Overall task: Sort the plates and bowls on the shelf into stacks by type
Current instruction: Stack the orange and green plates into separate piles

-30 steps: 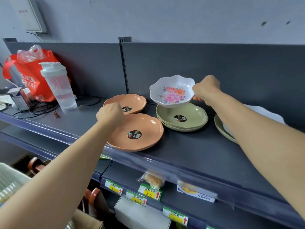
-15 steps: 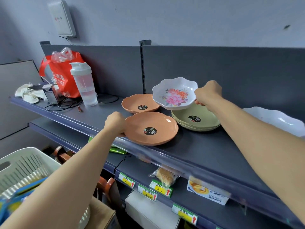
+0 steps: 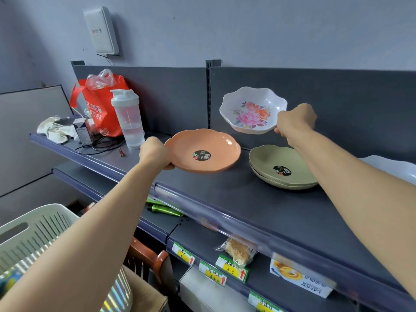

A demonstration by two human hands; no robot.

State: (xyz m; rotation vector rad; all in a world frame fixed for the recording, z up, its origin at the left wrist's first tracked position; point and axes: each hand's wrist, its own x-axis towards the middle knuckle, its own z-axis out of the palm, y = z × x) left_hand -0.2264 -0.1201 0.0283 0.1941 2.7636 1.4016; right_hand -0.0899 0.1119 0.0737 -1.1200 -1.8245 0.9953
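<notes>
My left hand (image 3: 154, 154) grips the left rim of an orange plate (image 3: 202, 152) with a round black sticker and holds it lifted over the grey shelf (image 3: 258, 206). It hides the second orange plate behind it. My right hand (image 3: 295, 119) pinches the right rim of a white scalloped bowl with a pink flower print (image 3: 252, 110), raised and tilted toward me. Below that hand a stack of green plates (image 3: 281, 166) rests on the shelf. Another white scalloped bowl (image 3: 391, 165) shows at the far right behind my forearm.
On the shelf's left stand a clear shaker bottle (image 3: 128, 120), a red bag (image 3: 99, 109), a small box, cloth and cables. A white basket (image 3: 33, 235) sits at lower left. Lower shelves carry price tags and packaged snacks (image 3: 238, 253).
My left hand has lifted the front orange plate off the shelf and carried it back, over the other orange plate. My right hand has raised the floral bowl higher. The view shifted left.
</notes>
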